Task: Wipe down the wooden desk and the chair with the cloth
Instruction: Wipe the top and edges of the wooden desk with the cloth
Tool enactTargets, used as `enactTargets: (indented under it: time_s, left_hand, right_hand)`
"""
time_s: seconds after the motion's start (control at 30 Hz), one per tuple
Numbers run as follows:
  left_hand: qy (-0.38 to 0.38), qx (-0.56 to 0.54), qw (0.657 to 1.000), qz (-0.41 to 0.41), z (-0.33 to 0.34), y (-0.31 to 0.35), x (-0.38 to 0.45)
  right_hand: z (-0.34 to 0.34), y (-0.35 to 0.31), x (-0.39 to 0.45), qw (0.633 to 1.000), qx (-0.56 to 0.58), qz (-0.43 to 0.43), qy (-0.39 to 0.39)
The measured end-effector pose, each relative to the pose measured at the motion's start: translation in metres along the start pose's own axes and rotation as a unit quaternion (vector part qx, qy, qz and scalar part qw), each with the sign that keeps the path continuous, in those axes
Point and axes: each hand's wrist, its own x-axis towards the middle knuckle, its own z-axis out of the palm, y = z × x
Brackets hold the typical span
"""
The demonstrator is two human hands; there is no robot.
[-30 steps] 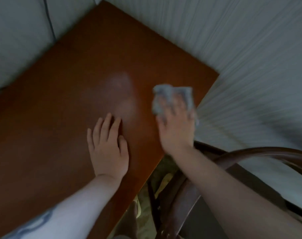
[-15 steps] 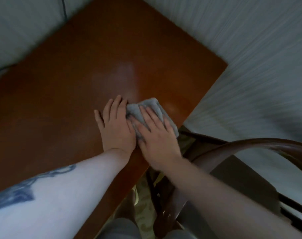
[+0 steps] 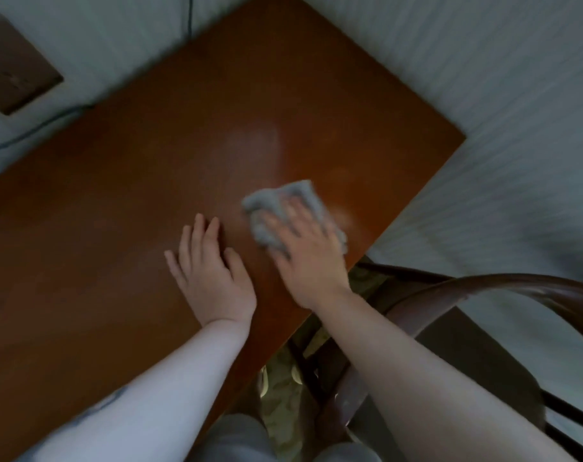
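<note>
Head view: the right hand (image 3: pixel 308 258) presses the crumpled grey cloth (image 3: pixel 285 213) flat-fingered onto the wooden tabletop (image 3: pixel 150 195), near its right edge. The left hand (image 3: pixel 212 273) rests open, palm down, just left of it. A dark bentwood chair (image 3: pixel 483 288) stands at near right.
</note>
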Motion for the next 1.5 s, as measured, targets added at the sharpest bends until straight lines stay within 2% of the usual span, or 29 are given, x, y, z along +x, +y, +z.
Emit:
enactTargets:
  time_s: [0.07,0.13,0.23,0.3,0.33,0.37,0.43,0.47,0.5,0.57,0.63,0.67,0.7,0.73,0.77,0.83,0.87,0.9,0.97,1.03,1.07,1.1,1.17,1.23,1.27,1.3,1.37,1.43,1.5]
  left_hand:
    - [-0.014,0.025,1.0,0.001,0.003,0.003,0.002]
    - [-0.026,0.035,0.999,0.007,0.005,0.003,0.002]
    - [-0.029,0.03,0.999,0.011,0.006,0.002,0.001]
    - [-0.035,0.041,0.999,0.009,0.006,0.003,0.002]
    - [-0.039,0.048,0.998,0.008,0.006,0.003,0.002]
    - [-0.041,0.054,0.998,0.008,0.005,0.003,0.002]
    - [-0.042,0.06,0.997,0.008,0.006,0.004,0.0]
    - [-0.042,0.062,0.997,0.008,0.006,0.004,0.0]
    - [-0.041,0.064,0.997,0.008,0.008,0.004,0.0]
    - [-0.037,0.062,0.997,0.009,0.008,0.003,0.001]
    - [-0.031,0.056,0.998,0.009,0.009,0.003,0.002]
    - [-0.029,0.052,0.998,0.008,0.008,0.004,0.002]
    - [-0.027,0.047,0.999,0.007,0.008,0.004,0.001]
    - [-0.026,0.043,0.999,0.007,0.007,0.004,0.001]
    - [-0.026,0.039,0.999,0.007,0.007,0.004,0.001]
    - [-0.023,0.024,0.999,0.008,0.005,0.003,0.001]
    - [-0.019,0.009,1.0,0.007,0.005,0.003,0.002]
    - [-0.012,-0.012,1.0,0.002,0.003,0.003,0.001]
    - [0.005,-0.086,0.996,-0.025,-0.001,0.001,0.001]
    - [0.024,-0.174,0.983,-0.055,-0.009,-0.002,0.005]
    - [0.034,-0.196,0.979,-0.05,-0.014,-0.005,0.009]
    - [0.042,-0.194,0.98,-0.034,-0.02,-0.01,0.015]
    - [0.055,-0.141,0.988,-0.01,-0.029,-0.024,0.032]
    - [0.063,-0.073,0.994,-0.053,-0.03,-0.037,0.053]
    - [0.06,-0.043,0.993,-0.088,-0.028,-0.041,0.061]
    - [0.052,-0.015,0.991,-0.121,-0.024,-0.043,0.068]
    - [0.046,0.029,0.986,-0.155,-0.017,-0.042,0.074]
    - [0.064,0.05,0.984,-0.159,-0.011,-0.039,0.075]
    - [0.078,0.068,0.981,-0.162,-0.01,-0.039,0.076]
  right_hand:
    - [0.008,0.002,-0.02,0.983,0.002,0.155,0.097]
    - [0.025,-0.021,-0.051,0.98,-0.011,0.169,0.108]
    - [0.028,-0.036,-0.06,0.999,-0.022,-0.002,0.03]
    - [0.014,-0.007,-0.036,0.992,-0.043,-0.119,-0.015]
    - [0.008,0.011,-0.025,0.992,-0.04,-0.12,-0.008]
    - [0.003,0.028,-0.019,0.997,-0.027,-0.063,0.024]
    - [0.003,0.035,-0.024,0.983,-0.004,0.142,0.114]
    - [0.008,0.026,-0.029,0.97,-0.007,0.205,0.134]
    - [0.015,0.011,-0.035,0.971,-0.015,0.207,0.122]
    - [0.02,-0.017,-0.039,0.996,-0.032,0.067,0.049]
    - [0.008,-0.013,-0.02,0.993,-0.035,-0.107,-0.022]
    - [0.0,-0.002,-0.004,0.987,-0.045,-0.149,-0.041]
    - [-0.006,0.01,0.011,0.987,-0.052,-0.145,-0.04]
    - [-0.012,0.023,0.024,0.995,-0.052,-0.085,-0.019]
    - [-0.015,0.036,0.031,0.999,-0.046,0.018,0.015]
    - [-0.012,0.036,0.023,0.976,-0.025,0.197,0.091]
    - [-0.008,0.023,0.014,0.97,-0.022,0.218,0.107]
    - [-0.003,0.005,0.005,0.978,-0.034,0.184,0.089]
    - [0.005,-0.027,-0.006,0.999,-0.043,-0.004,-0.003]
    - [0.0,-0.037,0.01,0.978,-0.052,-0.186,-0.083]
    - [-0.004,-0.034,0.026,0.968,-0.058,-0.216,-0.112]
    - [-0.006,-0.028,0.039,0.973,-0.058,-0.195,-0.108]
    - [-0.005,-0.015,0.045,0.999,-0.041,-0.022,-0.015]
    - [0.005,-0.022,0.027,0.983,-0.032,0.167,0.073]
    - [0.012,-0.035,0.015,0.978,-0.043,0.185,0.08]
    - [0.017,-0.051,0.007,0.986,-0.052,0.144,0.066]
    - [0.022,-0.073,0.011,0.999,-0.042,-0.031,-0.004]
    - [0.012,-0.073,0.042,0.984,-0.038,-0.162,-0.069]
    - [0.004,-0.059,0.074,0.983,-0.044,-0.16,-0.077]
